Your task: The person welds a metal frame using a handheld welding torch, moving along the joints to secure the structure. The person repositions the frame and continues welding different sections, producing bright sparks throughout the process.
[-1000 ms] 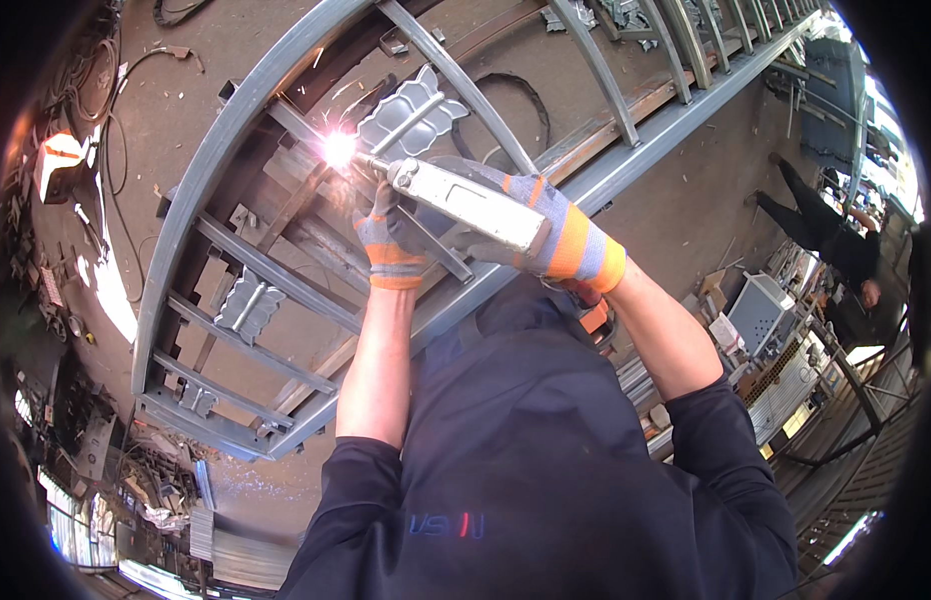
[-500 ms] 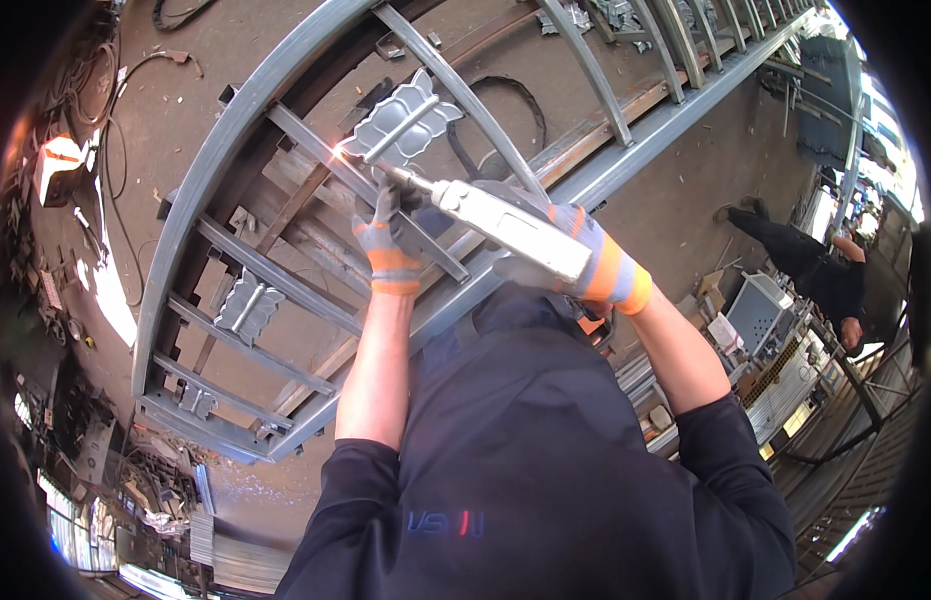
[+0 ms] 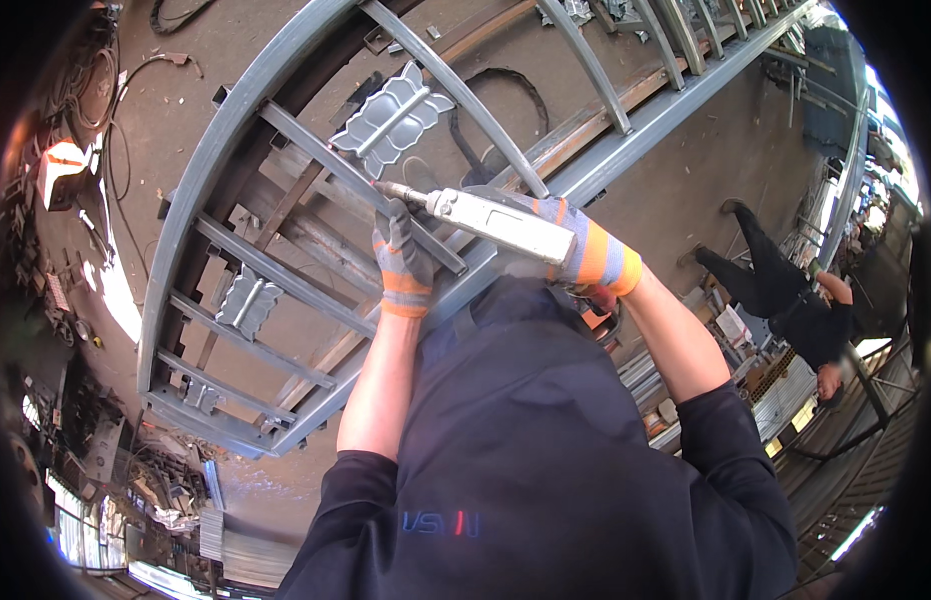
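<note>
My right hand (image 3: 576,240), in a grey and orange glove, is closed round a white handheld welding gun (image 3: 506,225). The gun's copper-coloured nozzle (image 3: 391,189) points left, its tip at a grey steel bar (image 3: 326,155) of a curved metal frame (image 3: 201,150). My gloved left hand (image 3: 403,265) is closed on the same bar just below the nozzle; its fingertips are partly hidden. Beyond the nozzle, a silver butterfly-shaped metal ornament (image 3: 394,118) lies against the bar's far side. A smaller ornament (image 3: 249,302) sits between two bars at the left.
A person in dark clothes (image 3: 786,290) stands at the right near a bench with metal stock. Cables (image 3: 111,130) lie on the floor at the upper left, beside a white and orange box (image 3: 64,170). Scrap metal (image 3: 161,490) is piled at the lower left.
The bright spark at the ornament's edge has gone. The nozzle has moved right and nearer along the bar, and my left hand has shifted slightly right and nearer. The other person's legs have moved.
</note>
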`<state>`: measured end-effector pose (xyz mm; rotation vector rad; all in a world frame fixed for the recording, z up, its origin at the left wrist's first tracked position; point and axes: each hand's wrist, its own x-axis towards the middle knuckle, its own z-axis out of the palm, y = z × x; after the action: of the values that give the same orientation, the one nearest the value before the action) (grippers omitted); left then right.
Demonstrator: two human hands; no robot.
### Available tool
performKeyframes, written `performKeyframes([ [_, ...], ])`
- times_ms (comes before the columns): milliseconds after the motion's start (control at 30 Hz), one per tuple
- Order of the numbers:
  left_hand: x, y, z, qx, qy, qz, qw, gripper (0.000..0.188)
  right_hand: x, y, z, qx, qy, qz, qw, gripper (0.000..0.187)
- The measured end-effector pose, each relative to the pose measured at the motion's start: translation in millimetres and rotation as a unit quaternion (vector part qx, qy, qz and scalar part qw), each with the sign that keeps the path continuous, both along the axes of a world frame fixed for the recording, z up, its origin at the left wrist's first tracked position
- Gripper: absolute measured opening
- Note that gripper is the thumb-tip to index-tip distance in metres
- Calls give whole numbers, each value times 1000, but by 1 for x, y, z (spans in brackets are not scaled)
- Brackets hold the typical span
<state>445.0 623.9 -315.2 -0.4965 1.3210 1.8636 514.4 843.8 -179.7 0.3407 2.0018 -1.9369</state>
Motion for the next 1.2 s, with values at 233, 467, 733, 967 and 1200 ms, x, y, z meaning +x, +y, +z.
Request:
performKeyframes([
  [233, 1, -2, -4, -7, -8, -10, 1000, 62, 1, 7, -7, 68, 69, 44, 994, 67],
  [467, 1, -6, -15, 39, -70, 4, 997, 59, 6, 6, -16, 56, 69, 32, 996, 66],
  [733, 4, -8, -19, 64, -95, 35, 993, 59, 7, 4, -14, 56, 63, 31, 996, 67],
  [967, 8, -16, -33, 43, -80, 21, 996, 62, 4, 0, 0, 2, 8, -16, 1000, 68],
  [1200, 11, -24, -53, 41, -73, 7, 996, 61, 1, 1, 0, 42, 46, 16, 998, 70],
])
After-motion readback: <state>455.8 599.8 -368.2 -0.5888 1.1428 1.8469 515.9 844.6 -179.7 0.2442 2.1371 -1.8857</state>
